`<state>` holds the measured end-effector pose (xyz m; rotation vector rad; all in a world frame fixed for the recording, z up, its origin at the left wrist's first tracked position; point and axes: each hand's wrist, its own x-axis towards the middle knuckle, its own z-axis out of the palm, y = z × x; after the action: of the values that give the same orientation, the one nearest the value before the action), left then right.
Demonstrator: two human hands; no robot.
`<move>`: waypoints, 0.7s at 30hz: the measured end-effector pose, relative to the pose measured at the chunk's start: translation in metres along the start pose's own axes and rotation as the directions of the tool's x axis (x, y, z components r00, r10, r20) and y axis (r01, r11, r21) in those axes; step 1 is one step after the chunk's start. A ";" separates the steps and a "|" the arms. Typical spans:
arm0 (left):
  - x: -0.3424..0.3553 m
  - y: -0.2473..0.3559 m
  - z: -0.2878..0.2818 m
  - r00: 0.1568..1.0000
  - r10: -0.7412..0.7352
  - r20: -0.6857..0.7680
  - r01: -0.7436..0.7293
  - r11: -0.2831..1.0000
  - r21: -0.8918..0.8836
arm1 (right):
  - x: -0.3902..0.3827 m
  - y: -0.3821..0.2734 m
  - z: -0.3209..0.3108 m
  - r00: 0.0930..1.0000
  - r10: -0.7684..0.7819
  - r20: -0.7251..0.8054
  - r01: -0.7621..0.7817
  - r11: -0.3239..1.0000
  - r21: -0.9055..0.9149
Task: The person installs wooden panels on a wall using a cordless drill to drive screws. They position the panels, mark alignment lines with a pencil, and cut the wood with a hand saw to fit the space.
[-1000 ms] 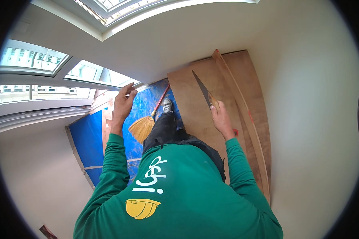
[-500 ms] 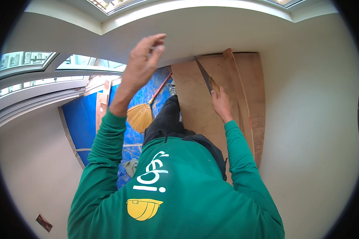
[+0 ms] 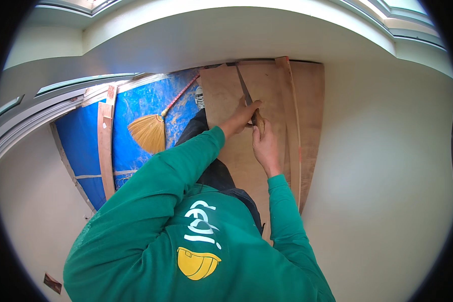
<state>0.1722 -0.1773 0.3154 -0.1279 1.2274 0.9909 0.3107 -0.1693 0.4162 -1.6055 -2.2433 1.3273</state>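
Note:
A handsaw (image 3: 243, 83) with a dark tapering blade and a wooden handle points away from me over a brown plywood sheet (image 3: 246, 161). My right hand (image 3: 267, 148) is closed round its handle. Close to the handle, my left hand (image 3: 240, 119) is at the blade, thumb across it and the other fingers partly hidden beneath. The blade's tip reaches the sheet's far edge by the wall. To the right of the saw, a long narrow wooden strip (image 3: 290, 108) lies lengthwise on the plywood.
On the left, a straw broom (image 3: 148, 133) with a red handle lies on blue sheeting (image 3: 128, 103). Further left is a narrow board (image 3: 105, 146). Pale walls (image 3: 382, 166) enclose the right and far sides, with a window frame (image 3: 60, 108) at the left. My shoe (image 3: 200, 97) stands beside the plywood.
My left hand has come down from the air, moving right to the saw's blade. The right hand and saw have shifted slightly in view, and the view has turned somewhat.

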 end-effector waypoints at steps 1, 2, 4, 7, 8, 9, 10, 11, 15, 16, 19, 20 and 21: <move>0.005 -0.001 0.000 1.000 0.022 0.005 -0.022 1.000 -0.023 | 0.000 -0.001 0.001 1.000 -0.011 -0.013 0.011 1.000 0.010; 0.008 -0.004 0.002 1.000 0.014 0.006 -0.014 0.999 -0.039 | -0.001 -0.001 0.001 1.000 0.005 -0.015 -0.004 0.999 0.032; 0.014 -0.011 0.007 0.997 -0.050 -0.061 0.048 0.998 -0.037 | -0.002 -0.002 0.000 0.999 0.040 -0.006 -0.040 0.999 0.031; 0.020 -0.020 0.016 0.978 -0.044 -0.204 0.047 0.999 0.011 | -0.005 -0.003 -0.002 1.000 0.018 -0.012 -0.017 0.998 0.063; 0.020 -0.023 0.017 0.964 -0.037 -0.264 0.047 0.998 0.032 | -0.007 -0.003 -0.003 1.000 -0.002 -0.003 0.003 0.996 0.087; 0.020 -0.024 0.018 0.964 -0.031 -0.264 0.042 0.998 0.037 | -0.008 -0.002 -0.003 0.998 0.054 0.020 -0.055 0.996 0.065; 0.021 -0.024 0.017 0.964 -0.021 -0.264 0.033 0.999 0.040 | -0.008 -0.001 -0.003 0.995 0.092 0.045 -0.095 0.994 0.049; 0.022 -0.024 0.018 0.969 -0.036 -0.246 0.048 0.998 0.043 | -0.008 0.000 -0.002 0.989 0.134 0.069 -0.137 0.990 0.036; 0.031 -0.026 0.019 0.979 -0.055 -0.198 0.072 0.994 0.079 | -0.006 0.009 -0.004 0.999 0.016 -0.031 -0.015 0.999 0.047; 0.034 -0.028 0.020 0.970 -0.099 -0.224 0.121 0.989 0.088 | -0.006 0.011 -0.005 0.999 0.018 -0.042 -0.016 0.998 0.053; 0.055 -0.031 0.003 0.924 0.056 -0.378 0.084 0.935 0.344 | -0.005 0.019 -0.011 0.998 -0.003 -0.063 0.007 0.998 0.068; 0.064 -0.034 -0.011 0.898 0.129 -0.420 0.091 0.880 0.466 | -0.005 0.021 -0.012 0.998 -0.006 -0.065 0.011 0.997 0.076; 0.074 -0.033 -0.034 0.864 0.351 -0.360 -0.041 0.762 0.646 | -0.006 0.023 -0.013 0.998 0.046 -0.035 -0.044 0.998 0.054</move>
<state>0.1697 -0.1748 0.2271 0.3219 2.0013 0.6983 0.3369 -0.1645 0.4110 -1.6575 -2.1448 1.3462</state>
